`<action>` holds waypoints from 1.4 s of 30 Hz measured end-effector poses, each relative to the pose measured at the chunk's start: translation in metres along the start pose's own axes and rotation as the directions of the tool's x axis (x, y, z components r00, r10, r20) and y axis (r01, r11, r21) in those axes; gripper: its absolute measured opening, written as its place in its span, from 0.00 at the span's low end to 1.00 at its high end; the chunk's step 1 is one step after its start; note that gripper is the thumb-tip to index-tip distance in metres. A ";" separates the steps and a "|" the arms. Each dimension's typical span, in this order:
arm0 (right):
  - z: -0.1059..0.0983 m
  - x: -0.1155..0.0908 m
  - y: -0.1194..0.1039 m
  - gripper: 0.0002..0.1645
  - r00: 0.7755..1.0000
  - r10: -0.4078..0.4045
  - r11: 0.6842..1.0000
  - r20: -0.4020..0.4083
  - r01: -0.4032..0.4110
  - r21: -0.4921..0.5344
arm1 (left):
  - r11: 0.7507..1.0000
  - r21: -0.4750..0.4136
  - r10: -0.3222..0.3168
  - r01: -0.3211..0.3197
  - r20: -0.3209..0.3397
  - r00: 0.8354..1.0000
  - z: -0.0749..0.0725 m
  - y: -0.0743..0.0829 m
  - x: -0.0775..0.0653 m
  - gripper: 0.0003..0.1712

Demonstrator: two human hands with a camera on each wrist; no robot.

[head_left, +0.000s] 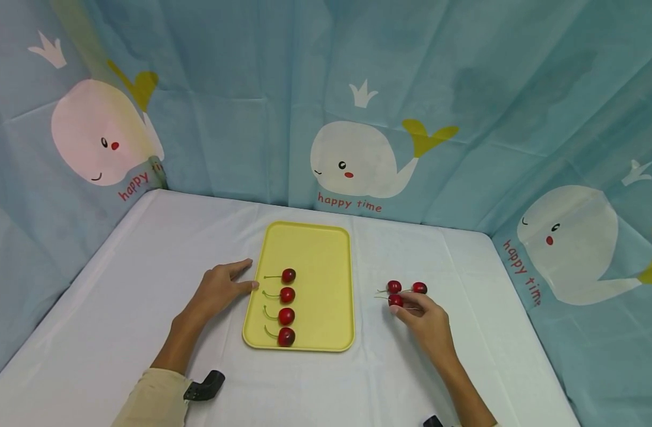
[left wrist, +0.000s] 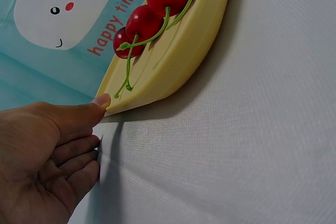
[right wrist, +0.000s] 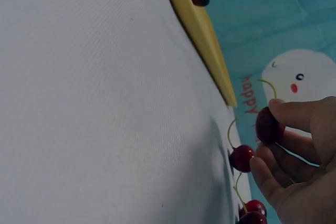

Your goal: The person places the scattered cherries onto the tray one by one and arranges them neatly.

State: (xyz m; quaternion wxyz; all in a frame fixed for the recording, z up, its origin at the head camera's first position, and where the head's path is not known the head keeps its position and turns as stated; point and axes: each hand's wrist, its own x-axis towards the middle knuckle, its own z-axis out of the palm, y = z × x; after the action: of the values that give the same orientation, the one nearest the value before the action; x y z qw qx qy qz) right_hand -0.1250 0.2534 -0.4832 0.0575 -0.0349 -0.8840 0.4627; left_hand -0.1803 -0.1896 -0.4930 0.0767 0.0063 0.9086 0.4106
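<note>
My left hand is at the left edge of a yellow tray. Its thumb touches the rim, while the index finger reaches forward beside it. Several red cherries with green stems lie in a column on the tray, stems toward the left. To the tray's right, my right hand pinches a dark red cherry between thumb and fingertips, its stem pointing up in the right wrist view. Close by the fingers are other loose cherries, one behind and another farther right, partly hidden by the hand.
A white cloth covers the table. Blue curtains printed with whales enclose its back and sides. A black strap piece sits at the left wrist, and another black piece shows near the right forearm.
</note>
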 end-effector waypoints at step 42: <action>0.059 0.026 -0.035 0.23 0.995 -0.073 0.996 0.064 0.069 0.064 | 1.000 -0.009 0.002 -0.002 -0.007 1.000 0.001 0.000 -0.002 0.41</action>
State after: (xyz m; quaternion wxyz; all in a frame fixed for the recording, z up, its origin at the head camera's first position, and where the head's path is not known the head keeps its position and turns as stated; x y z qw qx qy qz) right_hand -0.1594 0.1885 -0.4862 0.0456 0.0137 -0.8714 0.4883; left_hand -0.1785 -0.1893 -0.4934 0.0731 0.0057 0.9070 0.4146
